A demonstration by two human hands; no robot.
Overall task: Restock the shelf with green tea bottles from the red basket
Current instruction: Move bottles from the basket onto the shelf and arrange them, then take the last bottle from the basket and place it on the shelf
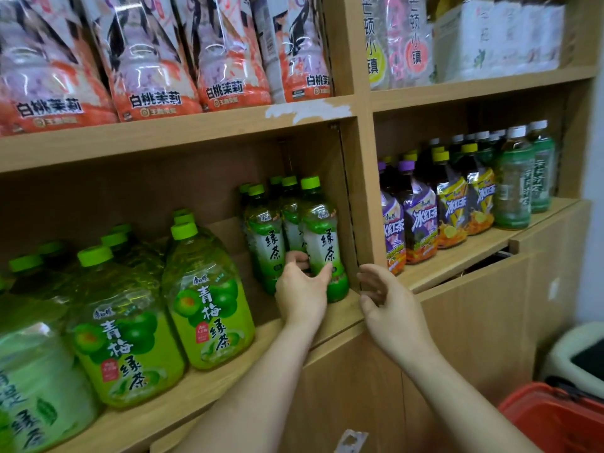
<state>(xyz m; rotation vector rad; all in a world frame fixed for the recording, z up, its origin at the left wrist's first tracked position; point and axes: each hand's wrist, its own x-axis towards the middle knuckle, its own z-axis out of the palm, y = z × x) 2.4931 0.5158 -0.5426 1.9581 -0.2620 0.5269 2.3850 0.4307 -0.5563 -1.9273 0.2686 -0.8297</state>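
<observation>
Several small green tea bottles (322,237) with green caps stand at the right end of the middle shelf (340,313). My left hand (302,294) wraps around the lower part of the front-right bottle, thumb on its label and fingers behind it. My right hand (384,300) hovers just right of that bottle, in front of the shelf's upright divider, fingers spread and holding nothing. A corner of the red basket (555,420) shows at the lower right on the floor; its inside is out of view.
Large green plum tea jugs (209,299) fill the shelf's left part. Pink peach-jasmine bottles (153,60) line the shelf above. Iced tea bottles (421,210) stand in the right bay. A white bin (578,354) sits behind the basket.
</observation>
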